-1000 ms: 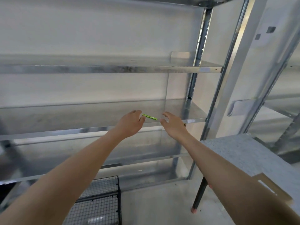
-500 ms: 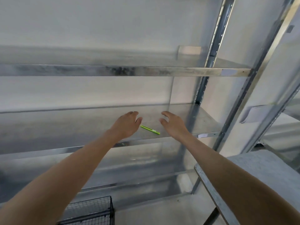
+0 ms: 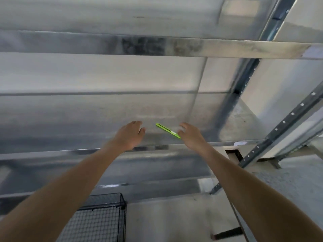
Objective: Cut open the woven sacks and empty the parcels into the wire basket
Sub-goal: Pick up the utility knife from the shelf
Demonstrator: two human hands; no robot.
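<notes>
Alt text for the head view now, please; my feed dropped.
The left hand and right hand, both open, flank a slim lime-green tool, likely the cutter, lying ungripped on a galvanised metal shelf. A black wire basket stands on the floor below left.

Storeroom: bare galvanized steel shelving, concrete floor.

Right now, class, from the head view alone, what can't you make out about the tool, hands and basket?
Head view:
- green tool: blade too small and blurred.
- right hand: touching the tool or not; blur hides it.
- wire basket: contents cut off by the bottom edge; the left forearm covers part.
</notes>
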